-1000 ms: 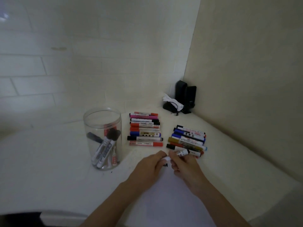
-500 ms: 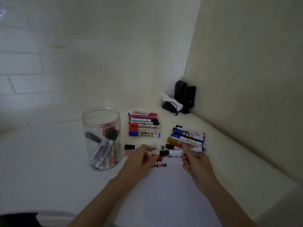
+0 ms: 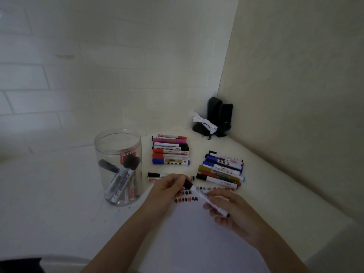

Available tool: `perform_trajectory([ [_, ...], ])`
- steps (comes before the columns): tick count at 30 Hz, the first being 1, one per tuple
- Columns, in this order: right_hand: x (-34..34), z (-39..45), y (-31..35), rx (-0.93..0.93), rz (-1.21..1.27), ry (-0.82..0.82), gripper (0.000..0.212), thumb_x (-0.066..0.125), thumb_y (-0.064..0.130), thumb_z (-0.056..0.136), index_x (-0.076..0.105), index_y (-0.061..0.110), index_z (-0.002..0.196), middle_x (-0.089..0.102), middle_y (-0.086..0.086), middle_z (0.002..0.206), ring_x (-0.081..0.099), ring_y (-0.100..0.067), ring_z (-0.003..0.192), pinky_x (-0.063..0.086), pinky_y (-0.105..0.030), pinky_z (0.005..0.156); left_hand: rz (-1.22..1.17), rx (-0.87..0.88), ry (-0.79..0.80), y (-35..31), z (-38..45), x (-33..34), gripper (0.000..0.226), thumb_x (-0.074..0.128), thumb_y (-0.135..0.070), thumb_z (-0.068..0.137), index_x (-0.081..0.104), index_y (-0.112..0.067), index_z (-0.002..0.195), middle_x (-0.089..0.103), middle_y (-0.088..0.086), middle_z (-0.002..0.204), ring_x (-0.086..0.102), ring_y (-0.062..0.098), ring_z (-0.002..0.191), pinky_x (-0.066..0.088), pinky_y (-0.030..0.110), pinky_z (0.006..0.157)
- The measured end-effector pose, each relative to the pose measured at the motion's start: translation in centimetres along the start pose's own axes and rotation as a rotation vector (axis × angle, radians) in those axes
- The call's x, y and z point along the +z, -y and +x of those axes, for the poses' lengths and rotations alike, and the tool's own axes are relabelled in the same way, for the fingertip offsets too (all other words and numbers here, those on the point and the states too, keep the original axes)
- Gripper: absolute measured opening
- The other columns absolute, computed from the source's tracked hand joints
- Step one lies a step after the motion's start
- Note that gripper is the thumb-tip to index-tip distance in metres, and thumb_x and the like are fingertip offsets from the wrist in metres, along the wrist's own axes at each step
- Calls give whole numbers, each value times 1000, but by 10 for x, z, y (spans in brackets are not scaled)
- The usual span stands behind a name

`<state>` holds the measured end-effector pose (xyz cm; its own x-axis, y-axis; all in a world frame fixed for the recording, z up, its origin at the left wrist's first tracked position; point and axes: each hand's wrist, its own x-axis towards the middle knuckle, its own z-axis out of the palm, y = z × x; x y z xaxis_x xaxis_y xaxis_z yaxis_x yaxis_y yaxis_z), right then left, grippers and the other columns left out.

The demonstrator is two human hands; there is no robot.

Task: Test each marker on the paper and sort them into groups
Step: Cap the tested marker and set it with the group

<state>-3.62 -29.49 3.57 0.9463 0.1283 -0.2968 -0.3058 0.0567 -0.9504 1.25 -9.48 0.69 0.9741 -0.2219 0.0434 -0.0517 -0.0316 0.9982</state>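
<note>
Over the paper (image 3: 197, 243), the right hand (image 3: 232, 211) is gripping the marker (image 3: 208, 200) barrel while the left hand (image 3: 169, 187) is pinching its black cap, presumably for uncapping, with two sorted groups (image 3: 170, 150) and the jar (image 3: 119, 166) lying beyond on the table (image 3: 49, 194).

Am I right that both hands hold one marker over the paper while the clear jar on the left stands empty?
Not quite: the head view shows the clear jar contains several markers. The left hand and right hand do hold one marker over the paper.
</note>
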Motion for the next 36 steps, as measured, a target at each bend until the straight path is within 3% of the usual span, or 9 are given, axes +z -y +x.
perform_trajectory([
  [4,14,-2,4,-6,-349,60,22,48,22,100,69,16,104,64,-3,76,54,-15,62,42,-25,57,-132,-15,30,-8,-9,11,29,44,-29,100,71,-18,105,70,1,107,63,18,106,51,35,96],
  [8,27,-7,8,-105,-506,22,32,46,42,99,72,23,95,52,8,65,46,-7,59,39,-19,58,-286,44,58,-13,-18,16,30,41,-22,101,67,-8,105,68,12,105,63,28,96,52,43,91],
  [11,34,-8,3,-288,-769,-112,29,45,43,98,68,29,86,52,8,61,44,-3,54,35,-15,55,-273,51,-47,-15,-23,28,31,43,-23,100,69,-6,93,67,19,98,62,31,92,49,44,89],
  [15,22,-23,-3,-474,-994,-309,21,51,43,96,67,30,95,65,6,74,56,-6,62,40,-18,58,-616,-107,-335,-31,-11,13,21,49,-15,96,63,-3,88,68,16,93,66,25,92,52,34,84],
  [20,2,-20,-10,-376,-974,-319,39,46,48,94,67,16,93,65,-6,84,52,-9,63,36,-15,57,-42,73,-118,-26,-13,19,16,55,-23,95,67,-16,101,73,-4,95,68,8,91,53,26,85],
  [24,6,-8,-10,-432,-808,-287,28,47,33,99,55,47,122,62,10,94,60,-4,63,46,-11,60,173,116,-153,-1,-1,19,14,62,-24,91,70,-24,103,71,-11,97,65,1,90,52,17,82],
  [28,7,-1,2,-336,-378,-127,34,46,13,101,72,35,103,66,-5,113,71,-15,84,59,-29,76,228,113,-153,11,2,9,16,67,-23,88,70,-28,102,71,-12,100,65,2,94,53,33,92],
  [31,3,7,8,-250,104,-59,35,48,2,98,70,22,116,70,-4,116,69,-26,102,56,-50,85,282,153,-145,11,5,2,17,69,-19,85,71,-30,98,70,-17,101,64,-1,96,53,32,93],
  [36,7,20,3,-282,-105,-155,21,68,10,87,68,16,107,75,-7,87,68,-19,76,50,-27,63,296,174,-112,21,18,-4,19,70,-8,82,66,-24,92,72,-13,103,65,0,100,53,33,94],
])
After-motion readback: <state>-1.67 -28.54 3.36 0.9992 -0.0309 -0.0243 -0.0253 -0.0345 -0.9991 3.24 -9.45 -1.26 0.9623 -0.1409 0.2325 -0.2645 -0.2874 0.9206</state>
